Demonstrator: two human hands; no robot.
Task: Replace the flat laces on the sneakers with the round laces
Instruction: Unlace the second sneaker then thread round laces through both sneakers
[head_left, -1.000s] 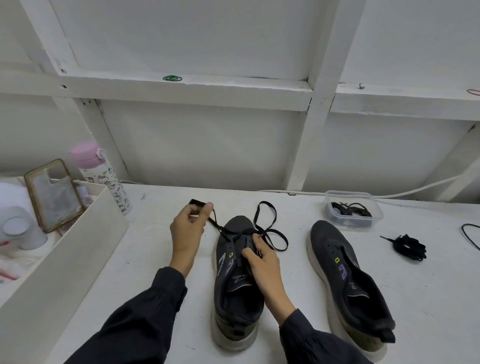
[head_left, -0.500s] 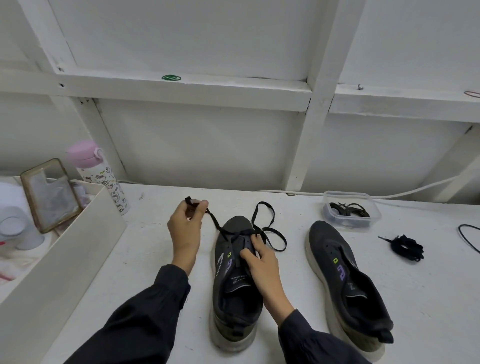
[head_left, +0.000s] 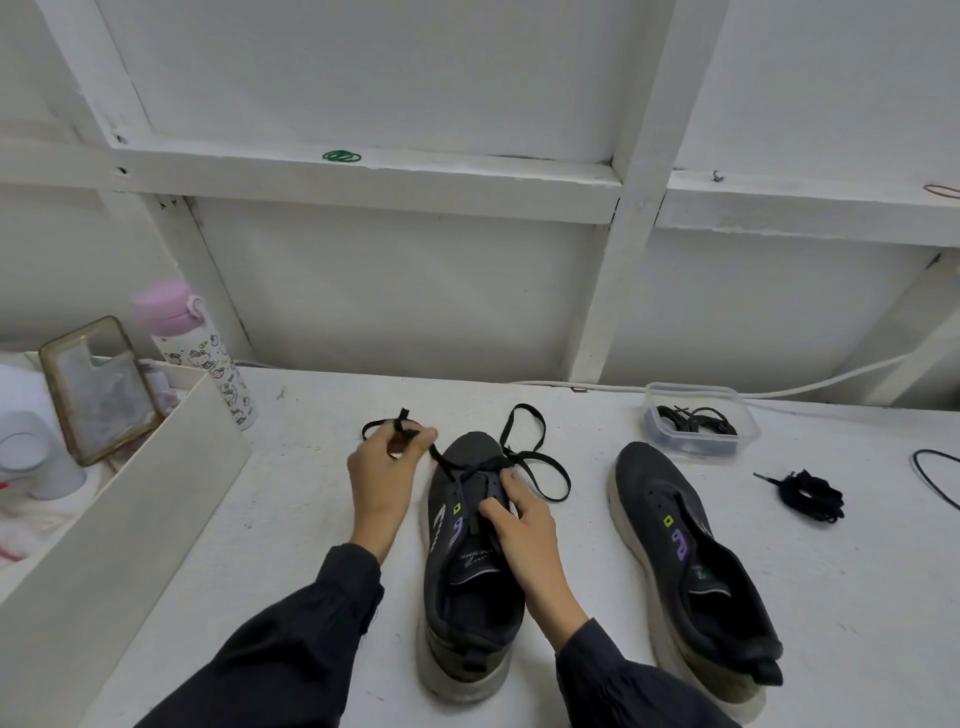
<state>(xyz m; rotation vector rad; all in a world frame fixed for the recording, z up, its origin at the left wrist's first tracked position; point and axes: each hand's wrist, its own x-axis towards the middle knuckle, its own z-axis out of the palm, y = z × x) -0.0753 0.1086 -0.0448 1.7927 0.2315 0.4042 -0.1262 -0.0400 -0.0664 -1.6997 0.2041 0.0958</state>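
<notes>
Two dark sneakers stand toe-away on the white table. The left sneaker still has a flat black lace threaded through its front eyelets; one end loops on the table to the right of the toe. My left hand pinches the lace's other end, lifted just left of the toe. My right hand lies on the tongue, fingers holding the eyelet area. The right sneaker has no lace. A bundled black lace lies further right.
A clear plastic tub with black laces stands behind the right sneaker. A white open box with a phone case and cups sits left, a pink-lidded bottle behind it. A black cable lies at the right edge.
My left hand has drawn its lace end further left and up, pulling more lace out of the left sneaker. My right hand stays on the tongue.
</notes>
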